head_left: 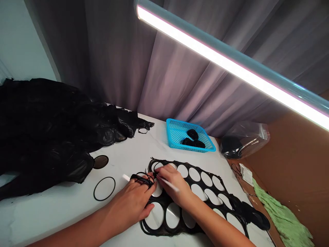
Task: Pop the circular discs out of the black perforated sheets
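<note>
A black sheet with rows of oval cut-outs lies flat on the white table under both hands. My left hand is at the sheet's left edge, its fingers curled with a bundle of thin black rings looped over them. A thin white stick is gripped in my right hand, whose fingertips meet the left fingertips at the upper left cut-outs. Whatever the fingertips pinch there is small and mostly hidden. One white tip shows beyond my left hand.
A single black ring and a dark oval disc lie left of my hands. Black sheeting is heaped at the left. Behind stands a blue basket holding black pieces. A clear bag and green cloth are at the right.
</note>
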Demonstrator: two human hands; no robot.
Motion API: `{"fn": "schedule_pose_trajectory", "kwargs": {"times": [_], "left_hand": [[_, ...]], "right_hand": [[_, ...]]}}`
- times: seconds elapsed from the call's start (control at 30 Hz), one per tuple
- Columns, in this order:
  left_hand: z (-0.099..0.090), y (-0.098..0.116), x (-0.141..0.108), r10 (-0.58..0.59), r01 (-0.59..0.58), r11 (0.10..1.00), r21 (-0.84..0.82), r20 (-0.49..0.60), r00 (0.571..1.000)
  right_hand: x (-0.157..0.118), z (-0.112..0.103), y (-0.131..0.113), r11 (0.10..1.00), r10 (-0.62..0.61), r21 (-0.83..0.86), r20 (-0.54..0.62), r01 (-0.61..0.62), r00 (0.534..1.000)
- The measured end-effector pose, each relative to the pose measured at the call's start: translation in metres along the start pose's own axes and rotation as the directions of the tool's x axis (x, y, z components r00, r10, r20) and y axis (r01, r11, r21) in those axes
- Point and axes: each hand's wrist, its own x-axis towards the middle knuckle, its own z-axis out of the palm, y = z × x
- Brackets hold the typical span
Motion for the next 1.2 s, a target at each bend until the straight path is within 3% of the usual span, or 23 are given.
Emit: {"fn": "schedule_pose_trajectory", "kwargs": {"times": [0.07,0.13,0.2,0.27,0.33,0.4,0.5,0.6,0.67,0.77,0.83,1.03,1.2], "left_hand": [[-0.003,0.0,0.001,0.002,-0.002,1.0,-0.015,-0.002,1.0],[-0.002,-0.001,0.0,-0.009,0.009,1.0,-0.013,-0.02,1.0],[0.0,-0.003,-0.002,-0.02,0.019,1.0,-0.016,-0.025,0.999],[0.001,-0.006,-0.004,-0.023,0.022,0.999,-0.04,-0.02,1.0],[0.001,-0.01,-0.004,-0.028,0.027,0.997,-0.072,-0.014,1.0],[0.001,-0.011,-0.003,-0.057,0.056,0.995,-0.086,-0.017,0.998],[0.003,-0.005,-0.001,-0.073,0.067,0.995,-0.073,-0.08,0.994],[0.008,0.011,-0.001,0.011,-0.02,0.997,-0.07,-0.128,0.992],[0.014,0.022,-0.003,0.05,-0.056,0.996,-0.064,-0.096,0.994],[0.021,0.032,-0.006,0.046,-0.047,0.999,-0.022,-0.036,0.998],[0.023,0.033,-0.007,0.039,-0.039,0.999,0.007,-0.021,0.999],[0.018,0.033,-0.004,0.049,-0.049,0.997,0.055,0.017,0.999],[0.014,0.034,-0.003,0.056,-0.058,0.997,0.059,0.034,0.998]], "right_hand": [[0.003,-0.006,0.006,0.994,-0.047,-0.098,-0.009,0.045,0.999],[0.007,-0.024,0.021,0.987,0.018,-0.155,-0.183,-0.047,0.983],[0.006,-0.053,0.044,0.962,0.143,-0.147,-0.454,-0.232,0.88],[-0.002,-0.082,0.064,0.941,0.196,-0.123,-0.563,-0.316,0.803],[-0.015,-0.102,0.076,0.927,0.292,-0.018,-0.593,-0.375,0.75],[-0.03,-0.105,0.076,0.908,0.392,0.106,-0.558,-0.406,0.731],[-0.046,-0.084,0.061,0.85,0.517,0.334,-0.381,-0.407,0.767],[-0.053,-0.055,0.037,0.646,0.605,0.651,-0.119,-0.398,0.787],[-0.054,-0.042,0.021,0.527,0.601,0.751,0.001,-0.398,0.799],[-0.056,-0.037,0.002,0.48,0.534,0.784,0.095,-0.393,0.84],[-0.057,-0.038,-0.006,0.525,0.486,0.759,0.104,-0.385,0.868],[-0.063,-0.037,-0.008,0.829,0.367,0.441,0.036,-0.344,0.93],[-0.068,-0.03,-0.006,0.89,0.337,0.334,-0.022,-0.31,0.941]]}}
